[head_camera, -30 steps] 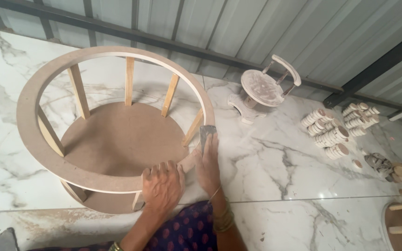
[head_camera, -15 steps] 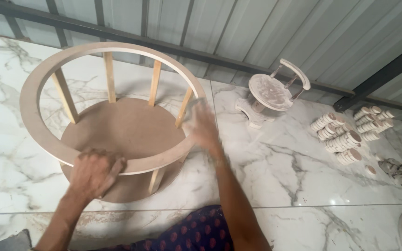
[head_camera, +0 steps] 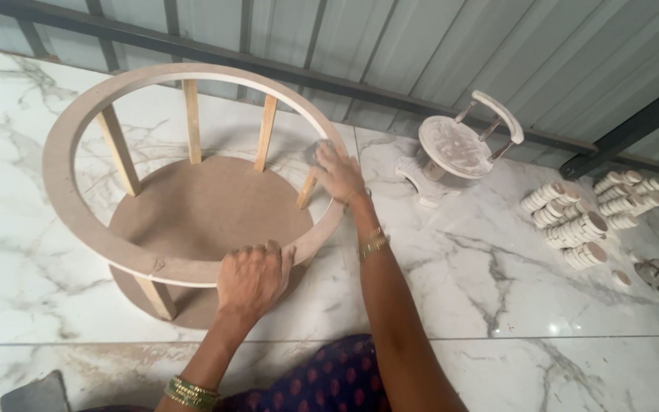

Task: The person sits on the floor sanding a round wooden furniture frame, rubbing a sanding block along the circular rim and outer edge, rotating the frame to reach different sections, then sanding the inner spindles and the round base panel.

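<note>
A round wooden frame stands on the marble floor: a flat ring on top, several upright slats and a disc base. My left hand grips the near part of the ring, fingers over its top. My right hand presses a small grey sanding pad against the ring's far right side, fingers curled on the pad.
A small white wooden stool-like piece stands to the right of the frame. Rows of small round wooden discs lie further right. A corrugated metal wall runs along the back. A grey slab corner shows at the bottom left.
My right hand has slid with the pad along the ring from its near right part to the far right side. My left hand shifted right along the near rim.
</note>
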### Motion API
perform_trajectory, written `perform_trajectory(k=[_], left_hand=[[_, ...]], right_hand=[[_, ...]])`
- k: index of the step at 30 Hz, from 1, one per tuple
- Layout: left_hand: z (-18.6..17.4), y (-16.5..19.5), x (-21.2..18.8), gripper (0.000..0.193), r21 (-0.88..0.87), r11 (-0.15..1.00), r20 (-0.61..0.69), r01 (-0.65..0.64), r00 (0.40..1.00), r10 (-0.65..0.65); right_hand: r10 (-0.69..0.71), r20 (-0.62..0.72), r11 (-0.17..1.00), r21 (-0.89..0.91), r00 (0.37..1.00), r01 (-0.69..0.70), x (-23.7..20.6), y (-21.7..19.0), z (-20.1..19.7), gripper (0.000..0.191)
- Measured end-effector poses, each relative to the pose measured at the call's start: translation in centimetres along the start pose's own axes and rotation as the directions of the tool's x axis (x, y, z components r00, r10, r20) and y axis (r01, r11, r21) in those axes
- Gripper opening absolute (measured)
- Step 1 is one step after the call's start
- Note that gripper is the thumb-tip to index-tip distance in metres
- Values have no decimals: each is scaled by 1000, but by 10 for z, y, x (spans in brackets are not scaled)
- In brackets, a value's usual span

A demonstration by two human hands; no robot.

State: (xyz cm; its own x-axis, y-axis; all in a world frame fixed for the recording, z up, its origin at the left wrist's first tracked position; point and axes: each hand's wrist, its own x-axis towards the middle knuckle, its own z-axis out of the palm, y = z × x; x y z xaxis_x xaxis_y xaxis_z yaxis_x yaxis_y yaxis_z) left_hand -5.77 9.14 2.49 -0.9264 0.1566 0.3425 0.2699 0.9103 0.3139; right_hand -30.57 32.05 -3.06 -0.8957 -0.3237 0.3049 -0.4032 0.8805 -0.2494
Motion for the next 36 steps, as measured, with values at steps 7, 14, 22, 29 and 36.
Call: perform_trajectory(k=[7,14,22,29,36], left_hand=[[-32,-41,-31,48,38,997,152,-72,986,66],[-58,-72,-72,42,40,994,335,-99,939,80],[-62,-64,-71,41,99,994,310,-50,951,17],[-63,-61,-71,37,31,998,277,-51,960,40],[-62,-66,-73,36,56,998,309,-33,951,14]], right_hand=[[-64,-135,989,-141,989,45,-103,-69,-19,57],[43,-201,993,-98,979,-64,-201,-81,-15,59],[11,-60,990,139,998,-2,-20,57,-4,77],[-231,-163,970,-113,959,215,-202,-71,-28,64],[-65,-79,998,-18,995,64,-203,-89,-38,70]])
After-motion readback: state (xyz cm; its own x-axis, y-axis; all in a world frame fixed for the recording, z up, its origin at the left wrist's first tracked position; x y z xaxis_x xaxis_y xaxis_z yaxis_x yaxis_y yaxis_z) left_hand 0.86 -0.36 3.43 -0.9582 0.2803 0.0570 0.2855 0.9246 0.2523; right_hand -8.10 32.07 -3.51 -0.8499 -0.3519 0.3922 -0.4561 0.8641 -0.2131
